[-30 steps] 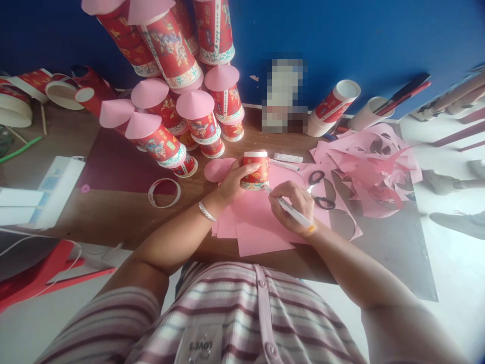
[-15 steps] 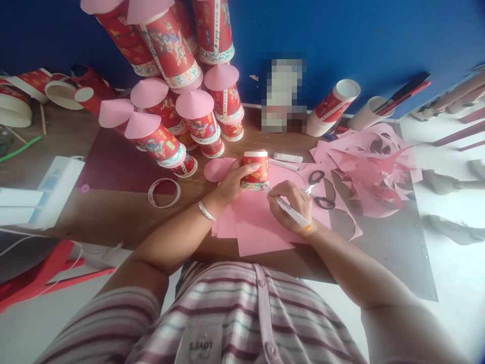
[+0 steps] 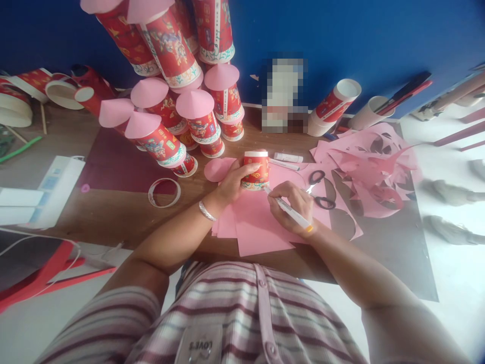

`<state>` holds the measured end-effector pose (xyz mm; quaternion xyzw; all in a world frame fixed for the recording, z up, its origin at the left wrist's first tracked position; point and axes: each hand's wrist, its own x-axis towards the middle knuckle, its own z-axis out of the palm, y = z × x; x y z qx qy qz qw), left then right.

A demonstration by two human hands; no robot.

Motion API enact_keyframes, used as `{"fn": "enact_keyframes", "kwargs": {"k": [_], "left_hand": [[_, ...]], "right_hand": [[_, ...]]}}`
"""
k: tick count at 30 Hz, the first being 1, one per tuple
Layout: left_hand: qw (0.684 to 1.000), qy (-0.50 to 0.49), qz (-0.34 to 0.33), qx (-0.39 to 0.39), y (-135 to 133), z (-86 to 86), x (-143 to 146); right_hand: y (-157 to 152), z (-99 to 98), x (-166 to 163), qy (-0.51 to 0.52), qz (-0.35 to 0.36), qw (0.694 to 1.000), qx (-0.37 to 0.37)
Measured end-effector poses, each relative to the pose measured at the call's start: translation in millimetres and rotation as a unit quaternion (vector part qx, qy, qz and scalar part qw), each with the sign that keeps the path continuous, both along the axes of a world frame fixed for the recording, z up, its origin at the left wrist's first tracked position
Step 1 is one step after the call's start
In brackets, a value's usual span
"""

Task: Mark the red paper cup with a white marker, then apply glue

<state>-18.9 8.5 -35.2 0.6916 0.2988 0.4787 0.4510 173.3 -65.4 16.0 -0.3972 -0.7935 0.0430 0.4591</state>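
A red paper cup (image 3: 255,171) with gold patterns and a white band is in my left hand (image 3: 235,181), thumb across its front. Coloured curls mark the white band on the side nearest me. My right hand (image 3: 290,205) grips a white marker (image 3: 293,214) with a yellow-orange end; its tip meets that band, or lies very close to it. Beneath both hands lie pink paper sheets (image 3: 261,227). Black-handled scissors (image 3: 318,189) rest on the paper right of my right hand. A white marker or pen (image 3: 284,164) and a white capped tube (image 3: 288,157) lie beyond the cup.
Stacked red cups with pink cone tops (image 3: 195,108) stand at the back left. A paper ring (image 3: 164,192) lies left of my left hand. Pink paper scraps (image 3: 379,172) pile up at right, near a stack of cups (image 3: 333,108) and a pen holder (image 3: 373,112).
Almost nothing differs. Both hands, the cup and the marker keep nearly the same place, with the marker tip still at the white band.
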Motion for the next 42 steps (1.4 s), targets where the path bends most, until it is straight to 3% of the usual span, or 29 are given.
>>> {"fn": "enact_keyframes", "kwargs": {"k": [11, 16, 24, 29, 36, 42], "left_hand": [[0.986, -0.044, -0.018, -0.163, -4.1, 13.9, 7.7], [1.0, 0.004, 0.012, -0.016, -1.0, -0.4, 2.2], [0.987, 0.039, 0.082, 0.135, 5.1, -23.0, -3.3], [0.982, 0.044, 0.091, 0.162, 5.1, -25.9, -3.2], [0.978, 0.066, 0.085, 0.177, 5.2, -16.8, -4.2], [0.985, 0.006, 0.02, 0.169, 9.7, -15.9, -3.2]], "right_hand": [[0.4, 1.1, -0.7, 0.011, 0.017, 1.0, -0.006], [-1.4, 1.5, 0.1, 0.011, 0.003, 1.0, 0.006], [-0.5, 0.4, 1.8, 0.013, 0.022, 1.0, 0.014], [0.3, -2.3, 2.3, 0.016, 0.033, 0.999, 0.008], [1.0, -4.7, 1.0, 0.018, 0.048, 0.999, 0.015], [0.7, -3.8, -0.4, 0.035, 0.058, 0.998, 0.017]]}}
